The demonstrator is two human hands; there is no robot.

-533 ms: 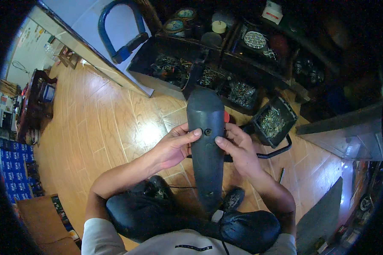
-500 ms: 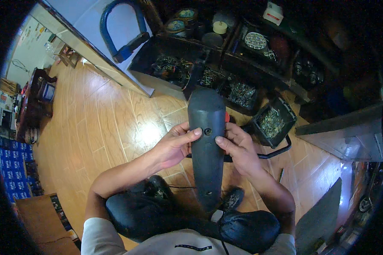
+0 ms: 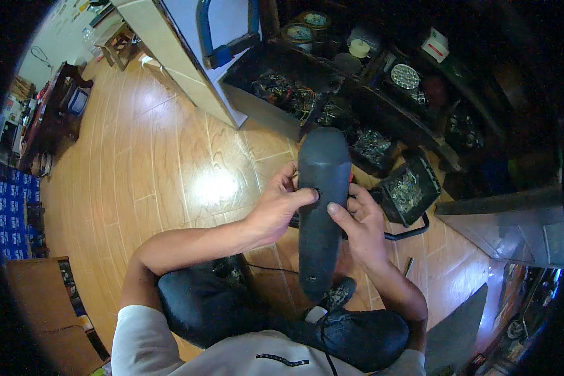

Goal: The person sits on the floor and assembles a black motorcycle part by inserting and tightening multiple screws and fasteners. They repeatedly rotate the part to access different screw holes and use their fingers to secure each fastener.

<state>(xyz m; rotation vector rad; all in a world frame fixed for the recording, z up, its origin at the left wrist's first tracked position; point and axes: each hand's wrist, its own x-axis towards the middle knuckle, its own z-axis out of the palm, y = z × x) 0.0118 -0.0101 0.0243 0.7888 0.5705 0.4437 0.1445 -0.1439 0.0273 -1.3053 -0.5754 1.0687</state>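
Observation:
Upright in front of me is a long black piece (image 3: 324, 244), broad and rounded at the top and narrowing downward. A small slot or mark shows near its lower end. My left hand (image 3: 276, 210) grips its left edge, the thumb lying over the small round hole in its face. On the right edge, my right hand (image 3: 362, 225) is closed round it, thumb on the front and fingers mostly hidden behind. Something red peeks out beside the piece near my right fingers. A black bent tube (image 3: 413, 233) passes behind it; whether they join is hidden.
Beyond my hands stand dark open bins (image 3: 288, 94) of small metal parts and a smaller black bin (image 3: 407, 191) of screws. A blue U-shaped lock (image 3: 229, 53) is by the white panel. My crossed legs (image 3: 219, 304) rest on the wood-patterned floor (image 3: 138, 163).
My view has shifted, so the surroundings sit differently. My left thumb has moved onto the round hole, which showed uncovered before. Both hands still hold the black piece.

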